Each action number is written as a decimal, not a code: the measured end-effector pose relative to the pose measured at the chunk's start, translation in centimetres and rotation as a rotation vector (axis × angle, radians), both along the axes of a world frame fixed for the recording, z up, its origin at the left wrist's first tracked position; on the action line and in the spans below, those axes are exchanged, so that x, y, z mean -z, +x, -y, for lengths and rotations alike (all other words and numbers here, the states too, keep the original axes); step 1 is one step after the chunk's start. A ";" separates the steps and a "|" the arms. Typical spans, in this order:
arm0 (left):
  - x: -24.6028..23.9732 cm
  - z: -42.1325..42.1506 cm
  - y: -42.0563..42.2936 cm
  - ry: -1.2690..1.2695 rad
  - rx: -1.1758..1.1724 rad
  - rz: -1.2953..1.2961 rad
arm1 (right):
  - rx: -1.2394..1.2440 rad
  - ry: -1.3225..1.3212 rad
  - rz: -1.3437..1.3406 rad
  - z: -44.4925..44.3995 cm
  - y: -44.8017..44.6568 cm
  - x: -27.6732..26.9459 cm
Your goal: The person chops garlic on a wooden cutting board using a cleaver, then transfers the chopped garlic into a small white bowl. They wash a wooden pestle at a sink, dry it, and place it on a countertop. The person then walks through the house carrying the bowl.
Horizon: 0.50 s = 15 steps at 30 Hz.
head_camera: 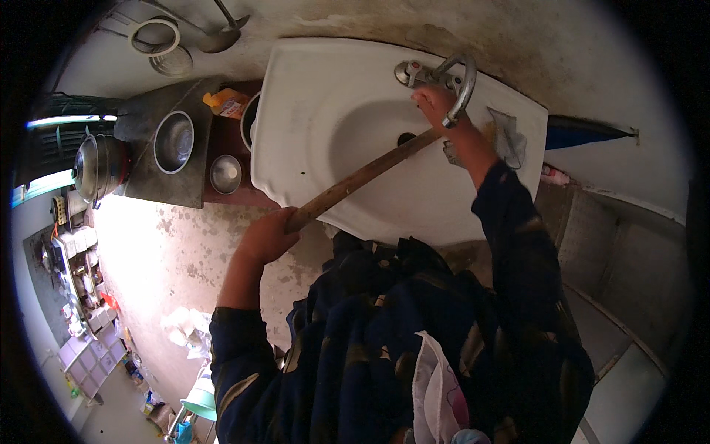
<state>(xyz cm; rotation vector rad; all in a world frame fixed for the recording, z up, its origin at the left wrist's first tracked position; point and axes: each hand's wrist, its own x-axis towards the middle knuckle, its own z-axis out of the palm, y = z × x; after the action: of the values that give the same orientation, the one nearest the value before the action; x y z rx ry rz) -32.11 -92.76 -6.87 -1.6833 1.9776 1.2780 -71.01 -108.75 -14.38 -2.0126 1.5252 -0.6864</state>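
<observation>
My left hand (272,236) grips the near end of a long wooden rolling pin (363,178). The pin slants up to the right across a white ceramic washbasin (299,127), passing in front of the dark drain hole (406,139). Its far end meets my right wrist, just under the spout of a chrome faucet (468,91). Slightly blurred, my right hand (435,104) is by the faucet's base, close to the tap handle with a red mark (414,66). Its fingers look curled, but whether they touch the handle is unclear. No running water is visible.
A crumpled clear wrapper (507,139) lies on the basin's right side. Left of the basin are a metal bowl (226,174), a metal pot (174,142) on a dark slab, and a lidded cooker (97,166). Ladles (222,40) and strainers (154,38) hang on the wall.
</observation>
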 end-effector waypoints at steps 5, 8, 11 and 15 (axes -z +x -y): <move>-0.5 -0.6 -0.8 0.003 -0.022 0.023 | -0.155 0.065 -0.142 4.9 0.6 1.1; -0.8 -0.6 -1.3 -0.018 -0.027 0.032 | -0.139 0.121 0.055 4.8 0.7 2.4; -1.2 -0.6 -1.7 -0.041 -0.057 0.049 | -0.078 0.220 0.260 0.7 1.9 3.4; -1.3 -1.3 -1.8 0.023 -0.115 -0.037 | -0.427 0.129 0.060 -11.0 6.4 4.7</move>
<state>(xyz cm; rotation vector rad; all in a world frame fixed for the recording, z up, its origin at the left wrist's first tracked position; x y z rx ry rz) -33.93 -91.50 -5.60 -1.7975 1.9033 1.3753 -64.62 -97.79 -19.06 -2.1008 1.0259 -0.4571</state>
